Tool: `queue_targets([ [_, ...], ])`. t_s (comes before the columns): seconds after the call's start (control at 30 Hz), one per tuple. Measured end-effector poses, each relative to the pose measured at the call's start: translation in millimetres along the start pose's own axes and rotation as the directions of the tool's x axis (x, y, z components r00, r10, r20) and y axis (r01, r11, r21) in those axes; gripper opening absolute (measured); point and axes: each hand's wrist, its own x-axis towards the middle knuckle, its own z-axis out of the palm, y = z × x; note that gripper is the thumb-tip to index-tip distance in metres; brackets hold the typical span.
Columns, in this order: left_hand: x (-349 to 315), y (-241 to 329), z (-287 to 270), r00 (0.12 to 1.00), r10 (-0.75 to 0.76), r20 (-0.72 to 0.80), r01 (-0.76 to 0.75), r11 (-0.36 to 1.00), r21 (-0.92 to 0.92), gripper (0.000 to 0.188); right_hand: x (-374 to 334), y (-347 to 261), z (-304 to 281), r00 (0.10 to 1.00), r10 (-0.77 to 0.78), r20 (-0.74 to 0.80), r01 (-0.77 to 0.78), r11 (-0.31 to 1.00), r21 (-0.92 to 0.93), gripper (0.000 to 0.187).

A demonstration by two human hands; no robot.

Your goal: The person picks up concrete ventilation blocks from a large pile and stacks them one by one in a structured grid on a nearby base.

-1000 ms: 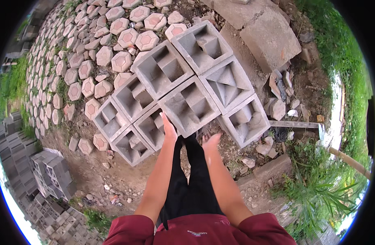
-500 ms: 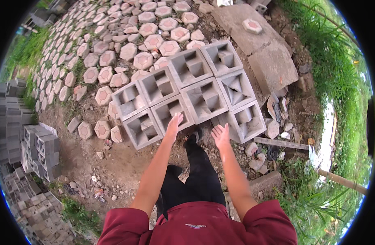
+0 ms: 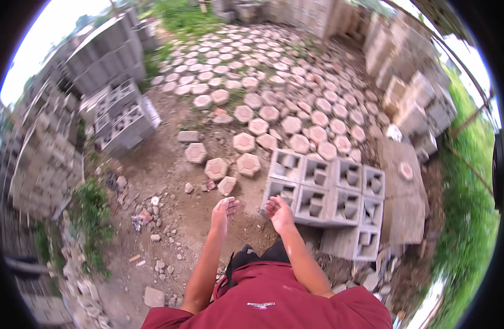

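Note:
My left hand (image 3: 224, 215) hangs over bare dirt with its fingers stretched out and holds nothing. My right hand (image 3: 279, 213) is likewise bare, its fingers apart and a little bent. It overlaps the near left corner of a cluster of grey hollow concrete blocks (image 3: 324, 223); whether it touches them I cannot tell. The blocks stand in tight rows with their cavities facing up, and one at the near right end (image 3: 367, 245) juts toward me.
Hexagonal pavers (image 3: 243, 142) cover the ground ahead, a few loose ones nearest me. More hollow blocks (image 3: 126, 123) stand at the left, before tall block stacks (image 3: 106, 57). A concrete slab (image 3: 400, 219) lies right of the cluster. Rubble (image 3: 158, 266) litters the dirt.
The view has swung left, so the block cluster now sits farther right. My hands have moved off the middle of the cluster to its left end and closer together, still empty.

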Motion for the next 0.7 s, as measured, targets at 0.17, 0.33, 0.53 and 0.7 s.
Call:
queue_targets([
  [0.17,-25,41,-71,0.966,0.094,-0.24,-0.125,0.985,-0.119,0.035,12,46,118,0.95,0.012,0.312,0.144,0.868,-0.474,0.023],
  [0.33,-31,32,-123,0.903,0.027,-0.429,-0.147,0.958,-0.248,0.032,48,83,162,0.935,0.171,0.311,0.059,0.789,-0.612,0.023],
  [0.53,12,53,-172,0.8,0.026,-0.599,-0.27,0.908,-0.321,0.03,132,125,246,0.86,0.376,0.345,0.041,0.623,-0.781,0.024],
  [0.7,58,123,-211,0.701,0.127,-0.702,-0.424,0.865,-0.267,0.03,190,138,352,0.759,0.452,0.468,0.137,0.592,-0.794,0.021],
])
